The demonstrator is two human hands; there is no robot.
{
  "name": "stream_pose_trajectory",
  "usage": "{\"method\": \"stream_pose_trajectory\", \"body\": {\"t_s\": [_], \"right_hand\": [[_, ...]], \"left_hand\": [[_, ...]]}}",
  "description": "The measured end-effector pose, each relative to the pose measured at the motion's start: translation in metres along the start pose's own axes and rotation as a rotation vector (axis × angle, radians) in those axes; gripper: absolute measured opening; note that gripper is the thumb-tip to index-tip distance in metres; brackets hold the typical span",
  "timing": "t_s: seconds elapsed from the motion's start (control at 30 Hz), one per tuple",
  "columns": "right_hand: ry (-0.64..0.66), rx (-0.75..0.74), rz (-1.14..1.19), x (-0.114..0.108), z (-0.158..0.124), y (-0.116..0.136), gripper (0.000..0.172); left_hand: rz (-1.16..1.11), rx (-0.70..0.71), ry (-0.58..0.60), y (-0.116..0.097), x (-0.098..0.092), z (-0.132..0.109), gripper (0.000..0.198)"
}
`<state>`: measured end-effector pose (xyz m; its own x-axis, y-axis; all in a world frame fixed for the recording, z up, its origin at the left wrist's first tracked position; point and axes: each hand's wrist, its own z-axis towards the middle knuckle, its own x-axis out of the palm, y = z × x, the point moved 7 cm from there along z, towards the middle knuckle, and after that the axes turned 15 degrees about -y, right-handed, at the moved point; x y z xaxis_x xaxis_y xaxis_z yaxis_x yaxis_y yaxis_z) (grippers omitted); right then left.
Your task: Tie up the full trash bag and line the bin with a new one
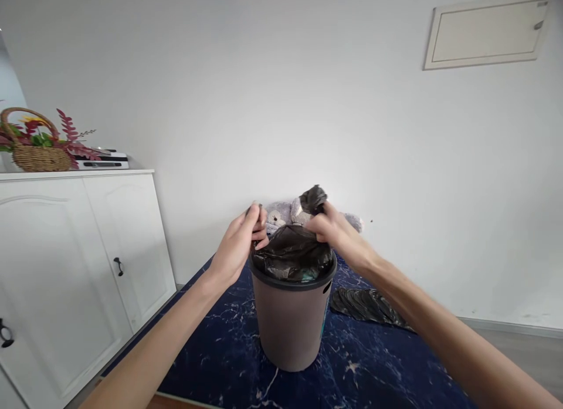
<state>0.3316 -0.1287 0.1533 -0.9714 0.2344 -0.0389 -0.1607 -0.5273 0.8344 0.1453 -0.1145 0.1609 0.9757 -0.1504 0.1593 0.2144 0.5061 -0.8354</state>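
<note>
A taupe trash can with a dark rim stands upright on a blue marbled surface. Inside it sits a black garbage bag, its upper part pulled up above the rim. At the can's left side, my left hand is closed, pinching an edge of the bag. My right hand, slightly blurred, grips the bag at the back right, and a bunched piece of black plastic sticks up above its fingers. Some crumpled contents show through the bag's opening, too dim to name.
Folded black plastic bags lie right of the can. Behind it rests a grey plush toy against the white wall. On the left, a white cabinet carries a wicker flower basket. The blue tabletop extends around the can.
</note>
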Motion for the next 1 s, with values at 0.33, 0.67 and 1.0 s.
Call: {"method": "stream_pose_trajectory", "body": {"t_s": [0.33, 0.67, 1.0], "right_hand": [[0.342, -0.286, -0.221, 0.083, -0.001, 0.006, 0.012], [0.28, -0.163, -0.223, 0.059, 0.008, 0.01, 0.018], [0.231, -0.16, -0.244, 0.053, 0.01, 0.046, 0.043]], "left_hand": [[0.653, 0.652, 0.22, -0.052, 0.046, -0.016, 0.039], [0.558, 0.141, 0.072, 0.025, -0.023, -0.01, 0.1], [0.45, 0.171, 0.143, 0.03, 0.002, 0.001, 0.028]]}}
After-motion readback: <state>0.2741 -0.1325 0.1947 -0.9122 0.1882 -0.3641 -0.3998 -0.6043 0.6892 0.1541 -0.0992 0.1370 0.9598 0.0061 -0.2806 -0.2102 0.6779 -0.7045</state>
